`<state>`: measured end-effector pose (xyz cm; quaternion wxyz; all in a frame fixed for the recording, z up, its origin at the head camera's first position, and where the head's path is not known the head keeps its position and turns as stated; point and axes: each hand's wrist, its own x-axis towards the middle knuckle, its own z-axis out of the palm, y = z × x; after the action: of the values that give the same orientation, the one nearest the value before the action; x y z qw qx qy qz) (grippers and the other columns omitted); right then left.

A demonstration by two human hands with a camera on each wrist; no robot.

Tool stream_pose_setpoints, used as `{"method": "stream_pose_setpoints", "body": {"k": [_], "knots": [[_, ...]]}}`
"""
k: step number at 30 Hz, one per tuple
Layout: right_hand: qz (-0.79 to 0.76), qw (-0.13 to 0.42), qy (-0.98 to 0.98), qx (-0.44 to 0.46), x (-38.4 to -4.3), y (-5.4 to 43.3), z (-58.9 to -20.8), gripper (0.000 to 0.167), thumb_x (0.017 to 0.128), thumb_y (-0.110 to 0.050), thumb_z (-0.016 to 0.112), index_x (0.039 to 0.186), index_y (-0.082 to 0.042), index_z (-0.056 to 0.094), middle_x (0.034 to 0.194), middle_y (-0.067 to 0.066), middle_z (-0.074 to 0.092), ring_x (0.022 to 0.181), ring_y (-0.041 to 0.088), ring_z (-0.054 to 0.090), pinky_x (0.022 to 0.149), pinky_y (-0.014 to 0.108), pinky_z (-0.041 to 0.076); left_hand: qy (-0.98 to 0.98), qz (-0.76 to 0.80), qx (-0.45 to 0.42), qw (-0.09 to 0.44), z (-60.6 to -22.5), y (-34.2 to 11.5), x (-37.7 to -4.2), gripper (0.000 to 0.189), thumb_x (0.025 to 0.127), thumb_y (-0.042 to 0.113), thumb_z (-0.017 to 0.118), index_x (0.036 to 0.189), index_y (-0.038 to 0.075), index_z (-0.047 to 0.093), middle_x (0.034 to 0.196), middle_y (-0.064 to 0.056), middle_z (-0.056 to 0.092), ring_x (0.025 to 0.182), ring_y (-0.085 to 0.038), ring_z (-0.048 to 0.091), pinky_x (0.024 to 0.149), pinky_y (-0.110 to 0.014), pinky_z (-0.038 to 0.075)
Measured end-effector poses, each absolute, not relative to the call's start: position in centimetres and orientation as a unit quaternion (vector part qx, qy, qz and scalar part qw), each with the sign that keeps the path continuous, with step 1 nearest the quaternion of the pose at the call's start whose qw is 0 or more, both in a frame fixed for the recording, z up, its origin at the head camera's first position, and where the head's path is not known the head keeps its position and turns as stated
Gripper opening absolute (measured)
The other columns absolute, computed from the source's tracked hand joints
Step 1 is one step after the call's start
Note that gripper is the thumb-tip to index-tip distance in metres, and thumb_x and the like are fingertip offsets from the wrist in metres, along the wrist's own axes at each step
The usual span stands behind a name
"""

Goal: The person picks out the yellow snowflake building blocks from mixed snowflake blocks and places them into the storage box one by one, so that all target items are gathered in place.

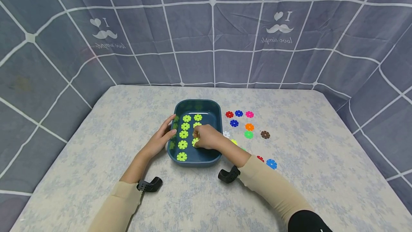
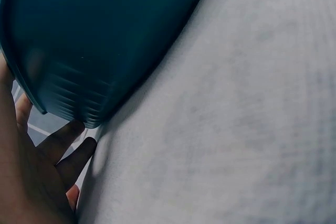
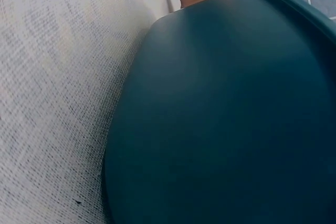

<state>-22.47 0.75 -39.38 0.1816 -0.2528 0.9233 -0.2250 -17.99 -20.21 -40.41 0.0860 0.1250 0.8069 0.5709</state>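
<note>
A dark teal plastic tray (image 1: 210, 157) stands on the table with several yellow-green interlocking discs (image 1: 182, 144), notched like flowers, in two columns on its floor. My left hand (image 1: 158, 140) holds the tray's left side, the thumb over the rim and the fingers along the outer wall. My right hand (image 1: 208, 137) reaches into the tray, thumb and forefinger pinching a yellow-green disc (image 1: 194, 142) low in the right column. Part of that column is hidden behind the hand. In the right wrist view, the tray's outer wall (image 3: 220, 103) hides the right fingers.
On the table (image 1: 128, 106) right of the tray lie loose discs: red (image 1: 229, 114), blue (image 1: 234, 123), pink (image 1: 249, 114), orange (image 1: 249, 127), green (image 1: 249, 134), brown (image 1: 265, 134) and light blue (image 1: 271, 164). The right forearm partly covers several. A grey tile-patterned curtain (image 1: 186, 28) surrounds the table.
</note>
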Motion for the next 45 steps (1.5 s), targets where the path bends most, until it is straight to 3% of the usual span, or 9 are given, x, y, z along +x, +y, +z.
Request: {"method": "stream_pose_setpoints", "body": {"k": [12, 25, 30, 35, 41, 45], "knots": [[-0.226, 0.183, 0.923, -0.252, -22.3, 0.8, -39.3, 0.021, 0.083, -0.016, 0.079, 0.102, -0.01, 0.073, 0.084, 0.001, 0.064, 0.073, 0.015, 0.055, 0.063, 0.026, 0.048, 0.809, 0.567, 0.125, 0.086, -40.4, -20.2, -18.1, 0.059, 0.105, 0.016, 0.042, 0.157, 0.01, 0.014, 0.155, -0.03, 0.021, 0.141, -0.045, 0.024, 0.108, -0.063, 0.026], [-0.242, 0.181, 0.919, -0.252, -22.4, 1.0, -39.3, 0.022, 0.083, -0.018, 0.079, 0.102, -0.009, 0.073, 0.077, 0.0, 0.062, 0.068, 0.015, 0.056, 0.058, 0.025, 0.047, 0.806, 0.572, 0.129, 0.086, -40.6, -20.2, -18.1, 0.06, 0.105, 0.017, 0.042, 0.157, 0.01, 0.014, 0.156, -0.029, 0.017, 0.142, -0.045, 0.022, 0.108, -0.063, 0.024], [-0.304, 0.141, 0.908, -0.252, -22.7, 1.5, -39.4, 0.015, 0.086, -0.016, 0.076, 0.096, -0.006, 0.071, 0.069, 0.001, 0.059, 0.06, 0.014, 0.054, 0.052, 0.023, 0.045, 0.806, 0.571, 0.125, 0.09, -40.7, -20.2, -18.2, 0.06, 0.105, 0.018, 0.042, 0.158, 0.011, 0.014, 0.156, -0.028, 0.018, 0.142, -0.044, 0.022, 0.108, -0.062, 0.025], [-0.405, 0.08, 0.869, -0.272, -22.8, 2.1, -39.4, 0.008, 0.092, -0.012, 0.067, 0.09, -0.005, 0.069, 0.071, 0.001, 0.059, 0.059, 0.014, 0.055, 0.054, 0.023, 0.047, 0.806, 0.572, 0.124, 0.09, -40.6, -20.2, -18.2, 0.06, 0.105, 0.016, 0.042, 0.157, 0.01, 0.013, 0.156, -0.029, 0.017, 0.142, -0.045, 0.021, 0.108, -0.063, 0.025], [-0.514, 0.108, 0.806, -0.274, -22.3, 3.3, -39.2, 0.012, 0.095, -0.012, 0.064, 0.096, -0.001, 0.069, 0.082, 0.012, 0.064, 0.068, 0.029, 0.064, 0.062, 0.029, 0.056, 0.808, 0.569, 0.12, 0.091, -40.5, -20.1, -18.2, 0.06, 0.105, 0.016, 0.042, 0.158, 0.011, 0.014, 0.156, -0.029, 0.018, 0.142, -0.045, 0.022, 0.108, -0.063, 0.025], [-0.541, 0.107, 0.793, -0.26, -22.1, 4.1, -38.7, 0.012, 0.095, -0.011, 0.064, 0.098, 0.0, 0.067, 0.085, 0.021, 0.064, 0.067, 0.026, 0.063, 0.064, 0.031, 0.056, 0.808, 0.571, 0.119, 0.086, -41.0, -20.3, -18.4, 0.06, 0.105, 0.018, 0.043, 0.158, 0.013, 0.014, 0.155, -0.029, 0.019, 0.142, -0.045, 0.022, 0.109, -0.063, 0.024]]}}
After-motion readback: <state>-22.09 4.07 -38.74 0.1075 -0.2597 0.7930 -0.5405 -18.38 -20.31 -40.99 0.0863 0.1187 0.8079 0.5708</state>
